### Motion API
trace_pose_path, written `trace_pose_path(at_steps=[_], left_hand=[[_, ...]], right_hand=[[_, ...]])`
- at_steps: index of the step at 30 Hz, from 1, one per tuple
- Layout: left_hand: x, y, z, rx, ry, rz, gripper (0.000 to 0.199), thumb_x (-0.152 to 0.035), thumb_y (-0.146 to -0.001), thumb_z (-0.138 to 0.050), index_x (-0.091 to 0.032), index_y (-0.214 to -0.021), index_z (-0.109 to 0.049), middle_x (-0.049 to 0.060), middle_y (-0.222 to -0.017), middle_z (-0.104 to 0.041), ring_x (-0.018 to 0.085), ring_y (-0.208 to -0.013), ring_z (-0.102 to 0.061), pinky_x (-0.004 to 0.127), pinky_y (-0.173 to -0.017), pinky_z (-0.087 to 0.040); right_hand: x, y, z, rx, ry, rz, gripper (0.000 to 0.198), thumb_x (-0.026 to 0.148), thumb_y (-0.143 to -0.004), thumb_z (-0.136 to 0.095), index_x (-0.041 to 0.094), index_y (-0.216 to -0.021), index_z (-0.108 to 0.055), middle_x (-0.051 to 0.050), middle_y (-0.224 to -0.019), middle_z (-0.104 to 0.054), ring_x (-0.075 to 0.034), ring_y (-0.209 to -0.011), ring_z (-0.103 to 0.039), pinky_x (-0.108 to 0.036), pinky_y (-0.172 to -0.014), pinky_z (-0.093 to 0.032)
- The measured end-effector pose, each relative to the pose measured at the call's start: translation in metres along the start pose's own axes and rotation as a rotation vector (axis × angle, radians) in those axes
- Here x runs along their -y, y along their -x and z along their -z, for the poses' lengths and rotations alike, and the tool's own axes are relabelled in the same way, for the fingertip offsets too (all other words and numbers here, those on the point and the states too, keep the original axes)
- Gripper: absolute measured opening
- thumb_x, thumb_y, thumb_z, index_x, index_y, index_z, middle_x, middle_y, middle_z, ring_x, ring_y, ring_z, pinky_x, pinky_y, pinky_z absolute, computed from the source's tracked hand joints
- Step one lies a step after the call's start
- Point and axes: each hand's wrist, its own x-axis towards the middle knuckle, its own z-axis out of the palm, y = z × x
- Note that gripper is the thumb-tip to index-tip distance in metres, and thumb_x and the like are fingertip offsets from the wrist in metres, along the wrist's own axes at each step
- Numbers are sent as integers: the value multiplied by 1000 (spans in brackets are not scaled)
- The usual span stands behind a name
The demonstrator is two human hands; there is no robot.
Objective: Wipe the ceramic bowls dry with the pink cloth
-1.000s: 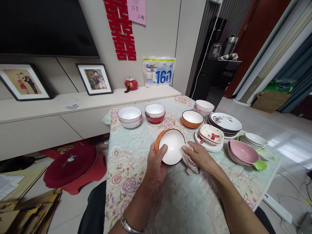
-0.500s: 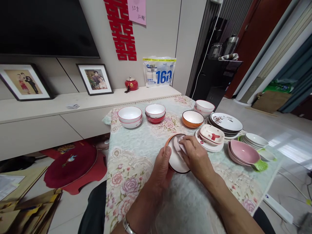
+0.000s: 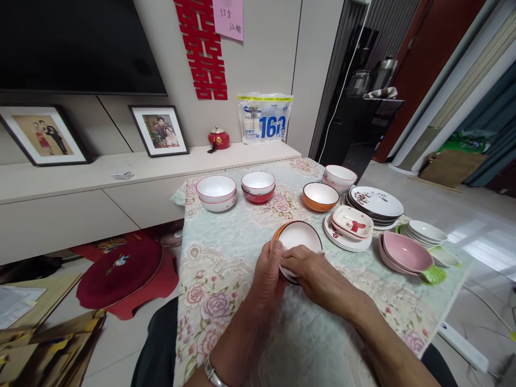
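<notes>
An orange bowl with a white inside and a dark rim [image 3: 302,235] is tilted toward me above the table. My left hand [image 3: 269,269] grips it at its left side, thumb over the rim. Inside the bowl, at its near part, my right hand [image 3: 304,269] is closed on a pale cloth, mostly hidden under the fingers; a small bit shows by the far rim. A second orange bowl [image 3: 321,196] stands upright beyond. To the right are small oblong dishes [image 3: 351,220] on white plates [image 3: 342,241].
Stacked white bowls [image 3: 216,192] and red-and-white bowls [image 3: 258,187] stand at the back left. Dark-edged plates [image 3: 377,201], pink bowls [image 3: 407,252] and small white bowls [image 3: 427,232] line the right. A flowered cloth [image 3: 213,269] covers the table; a red stool [image 3: 121,274] is at left.
My right hand has moved with the cloth from the bowl's far inner side down to its near side. My left hand keeps its grip on the bowl.
</notes>
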Motion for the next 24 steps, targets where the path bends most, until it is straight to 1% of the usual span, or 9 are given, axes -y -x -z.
trace_pose_path(at_steps=[3,5,7,9,13,16,18,21,24], left_hand=[[1,0,-3,-14,27,68,55,-54,-75,-74,-18,-114,-60,7,-101,-71,27,-96,-68,42,-89,-52],[4,-1,-3,-13,32,66,61,-52,-73,-76,-18,-120,-55,9,-110,-69,26,-99,-67,40,-90,-51],[8,-3,0,-12,17,32,68,-50,-71,-79,-17,-124,-51,11,-118,-67,26,-105,-64,39,-93,-49],[11,-5,3,-21,-21,-4,70,-48,-71,-80,-17,-126,-50,13,-123,-65,27,-111,-62,40,-97,-47],[14,-6,7,-40,-79,-48,68,-48,-73,-78,-16,-127,-50,15,-126,-63,28,-114,-60,41,-100,-46],[11,-6,7,-56,-52,-62,69,-50,-73,-77,-16,-126,-51,15,-124,-64,28,-112,-62,41,-98,-47],[9,-7,7,-82,-15,-67,69,-50,-72,-78,-16,-126,-52,15,-123,-64,29,-110,-63,41,-97,-48],[6,-10,7,-116,53,-71,67,-51,-73,-76,-16,-126,-54,14,-122,-67,30,-109,-65,42,-94,-51],[2,-11,5,-120,132,-46,63,-51,-78,-72,-15,-128,-56,14,-120,-69,31,-111,-65,43,-94,-52]], right_hand=[[-7,0,-8,-35,286,-126,19,7,-92,-52,19,-89,-67,-9,-99,-66,-27,-99,-56,-39,-79,-47],[-9,-2,-13,-86,356,-209,15,9,-93,-54,16,-95,-67,-12,-108,-65,-30,-105,-53,-40,-81,-46],[-8,-4,-15,-88,321,-279,17,7,-92,-53,14,-99,-67,-14,-109,-64,-29,-103,-54,-38,-81,-46],[-5,-5,-16,-39,193,-313,16,6,-91,-54,14,-98,-66,-11,-102,-64,-25,-94,-56,-35,-78,-46],[-1,-4,-7,6,-256,-194,10,16,-96,-53,17,-98,-63,-3,-92,-63,-17,-83,-57,-29,-75,-45],[-2,-1,5,26,-487,-68,17,25,-101,-48,20,-96,-63,-1,-91,-62,-15,-83,-57,-27,-76,-45],[-6,3,12,69,-473,-14,18,24,-100,-50,22,-93,-66,-1,-93,-63,-15,-88,-57,-27,-79,-45],[-15,10,19,95,-326,-10,15,17,-94,-57,24,-94,-70,-2,-95,-65,-17,-94,-57,-28,-81,-45],[-30,15,19,-30,-224,-78,19,15,-89,-61,27,-98,-73,-4,-100,-65,-19,-96,-59,-30,-80,-46]])
